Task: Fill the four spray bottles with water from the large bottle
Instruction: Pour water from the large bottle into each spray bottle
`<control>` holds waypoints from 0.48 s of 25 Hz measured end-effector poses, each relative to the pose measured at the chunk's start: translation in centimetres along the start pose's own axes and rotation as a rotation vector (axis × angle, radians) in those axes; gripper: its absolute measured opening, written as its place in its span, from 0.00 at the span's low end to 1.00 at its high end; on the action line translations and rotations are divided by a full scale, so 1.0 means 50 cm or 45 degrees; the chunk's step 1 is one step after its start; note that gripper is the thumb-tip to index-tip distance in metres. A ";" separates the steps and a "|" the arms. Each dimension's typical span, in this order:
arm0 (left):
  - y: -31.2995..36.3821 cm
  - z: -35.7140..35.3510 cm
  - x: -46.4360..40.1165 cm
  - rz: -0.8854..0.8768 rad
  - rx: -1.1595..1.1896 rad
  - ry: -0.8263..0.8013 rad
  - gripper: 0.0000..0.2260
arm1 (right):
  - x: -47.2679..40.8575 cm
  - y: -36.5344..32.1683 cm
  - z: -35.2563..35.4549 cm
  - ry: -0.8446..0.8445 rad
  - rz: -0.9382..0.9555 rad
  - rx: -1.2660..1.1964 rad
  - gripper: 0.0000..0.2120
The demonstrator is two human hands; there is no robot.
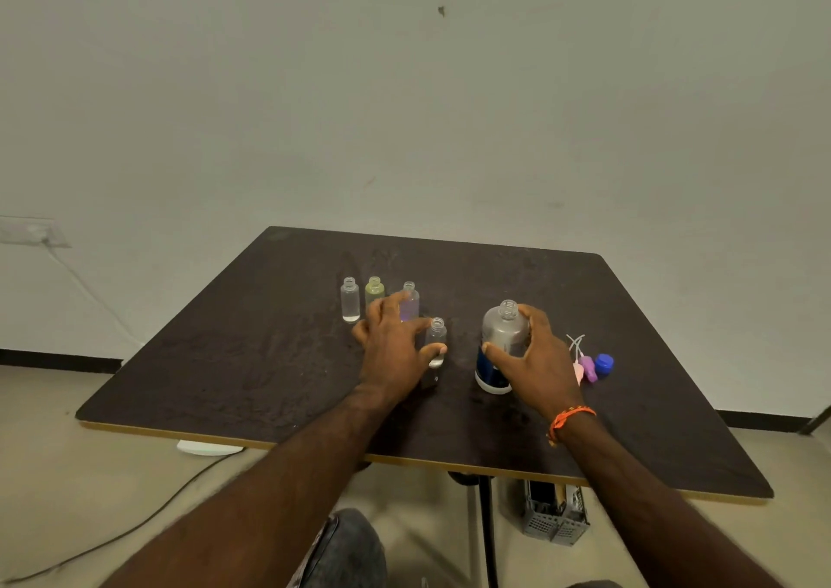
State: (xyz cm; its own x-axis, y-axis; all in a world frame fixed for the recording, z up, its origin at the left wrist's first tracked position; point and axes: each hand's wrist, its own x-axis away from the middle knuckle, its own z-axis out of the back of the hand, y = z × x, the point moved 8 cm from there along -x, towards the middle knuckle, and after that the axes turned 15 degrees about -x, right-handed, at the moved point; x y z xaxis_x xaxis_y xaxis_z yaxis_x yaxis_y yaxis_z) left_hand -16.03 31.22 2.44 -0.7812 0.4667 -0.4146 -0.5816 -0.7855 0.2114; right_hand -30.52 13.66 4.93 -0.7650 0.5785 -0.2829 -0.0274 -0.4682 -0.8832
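The person is sitting at a dark tabletop (252,362) with all four small spray bottles standing upright and uncapped, which is what leaves their narrow necks ready to take water. Three are lined up toward the far left: a clear bottle (350,299), a greenish bottle (374,290) just beside it, and a purplish bottle (410,302) partly hidden behind the left hand (390,350). The fourth bottle (436,345) is standing nearer, pulled out of the row and close to the large bottle (500,348), probably so the pour has only a short way to travel. The left hand is reaching toward this fourth bottle with fingers spread and the thumb touching its lower side; it is wide and not yet wrapped around it, seemingly about to steady the light bottle against tipping. The right hand (537,362) is gripping the large bottle around its shoulder, fingers and thumb curled onto the clear upper part above the blue label, with the bottle upright on the tabletop and its mouth open. Off to the right, well out of the pouring path, the blue cap (604,364) and the pink and purple spray heads (587,368) with their dip tubes are lying together. How much water each small bottle is holding is hard to judge.
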 end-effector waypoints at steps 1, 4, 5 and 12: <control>0.004 -0.006 -0.006 0.001 -0.015 0.017 0.19 | -0.001 0.004 0.004 0.015 -0.008 -0.023 0.36; 0.025 -0.021 -0.035 -0.046 -0.083 0.061 0.15 | -0.002 0.013 0.006 0.034 0.000 -0.068 0.35; 0.030 -0.026 -0.047 -0.060 -0.132 0.066 0.15 | -0.003 0.016 0.005 0.039 0.009 -0.080 0.34; 0.033 -0.048 -0.130 -0.009 -0.349 -0.021 0.16 | -0.011 0.037 0.003 0.027 0.011 -0.128 0.35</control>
State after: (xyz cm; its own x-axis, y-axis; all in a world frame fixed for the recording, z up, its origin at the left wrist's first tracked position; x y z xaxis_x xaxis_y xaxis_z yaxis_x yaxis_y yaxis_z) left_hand -11.37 25.89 3.37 -0.7821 0.4776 -0.4004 -0.5058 -0.8617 -0.0398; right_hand -30.23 12.36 3.52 -0.7512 0.5892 -0.2976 0.0449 -0.4043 -0.9135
